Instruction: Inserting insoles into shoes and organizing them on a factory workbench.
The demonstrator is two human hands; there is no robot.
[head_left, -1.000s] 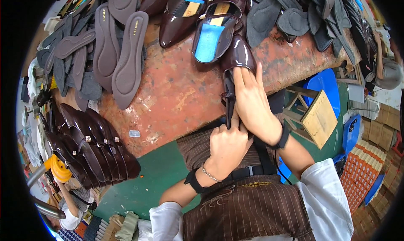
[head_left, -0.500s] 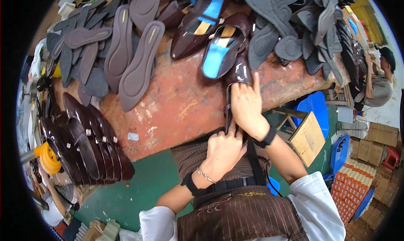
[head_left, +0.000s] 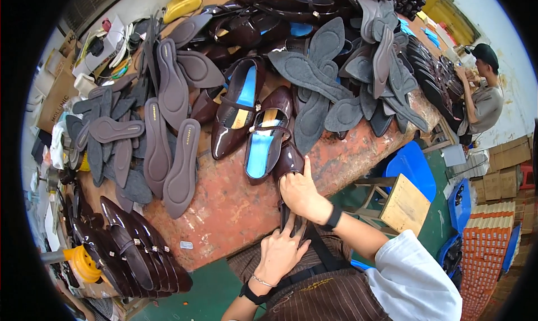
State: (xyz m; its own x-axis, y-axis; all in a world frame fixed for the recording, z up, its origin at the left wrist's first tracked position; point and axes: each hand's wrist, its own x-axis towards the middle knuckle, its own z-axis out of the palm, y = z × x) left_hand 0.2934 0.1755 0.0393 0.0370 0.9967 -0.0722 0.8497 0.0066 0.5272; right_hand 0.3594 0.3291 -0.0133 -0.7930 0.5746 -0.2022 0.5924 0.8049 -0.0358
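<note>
A glossy dark brown flat shoe (head_left: pixel 287 164) rests at the near edge of the reddish worktable (head_left: pixel 224 209), its toe pointing away from me. My right hand (head_left: pixel 302 193) presses on its top, fingers curled over the toe part. My left hand (head_left: pixel 280 251) grips the shoe's heel end from below, near my lap. Just beyond it lie two more brown shoes with blue and tan linings (head_left: pixel 263 144), (head_left: pixel 238 111).
Brown insoles (head_left: pixel 179 169) and grey insoles (head_left: pixel 314 105) lie piled over the table. A row of finished brown shoes (head_left: pixel 131 251) lines the left edge. A blue stool (head_left: pixel 412 167) and wooden stool (head_left: pixel 403 206) stand right. Another person (head_left: pixel 482 97) works at far right.
The view has swung, showing more of the table's far side. Both hands remain on the shoe, with my right hand pressing further over its toe.
</note>
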